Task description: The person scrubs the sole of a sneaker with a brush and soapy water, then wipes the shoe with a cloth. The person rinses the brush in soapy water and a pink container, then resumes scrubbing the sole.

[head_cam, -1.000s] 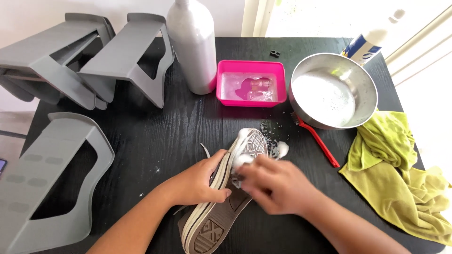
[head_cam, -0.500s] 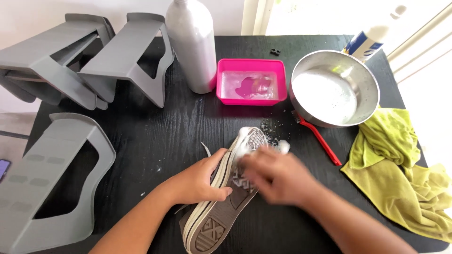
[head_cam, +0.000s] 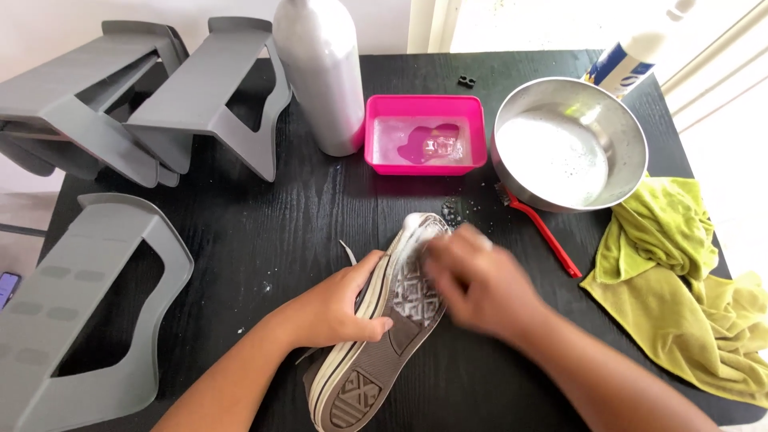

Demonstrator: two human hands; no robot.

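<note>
Sneaker (head_cam: 376, 352): 1 canvas shoe, turned sole-up near the front middle of the table; grey-brown rubber sole with diamond tread, pale rubber sidewall, white suds on the toe cap.
Left hand (head_cam: 340, 308): fingers curled round the sneaker's side, thumb lying across the sole, clamping it.
Right hand (head_cam: 480, 284): blurred, lying over the toe end of the sole; whether its fingers pinch anything, cannot tell.
Table (head_cam: 240, 240): black, wood-grained top, flecked with white specks near the shoe.
Tub (head_cam: 426, 146): 1 shallow rectangular pink plastic container, a little liquid inside; behind the sneaker.
Bowl (head_cam: 570, 144): 1 round, shiny metal bowl holding cloudy soapy liquid; right of the tub.
Brush (head_cam: 540, 232): 1 slim red plastic handle, bristle head just beside the bowl's rim.
Cloth (head_cam: 680, 296): 1 yellow-green rag, crumpled, at the table's right edge.
Bottle (head_cam: 324, 72): 1 tall matte silver metal bottle, upright, left of the tub.
Plastic bottle (head_cam: 632, 56): 1 white with blue label, behind the bowl.
Racks (head_cam: 88, 304): 3 grey moulded plastic stands, angular with cut-outs, along the left side.
</note>
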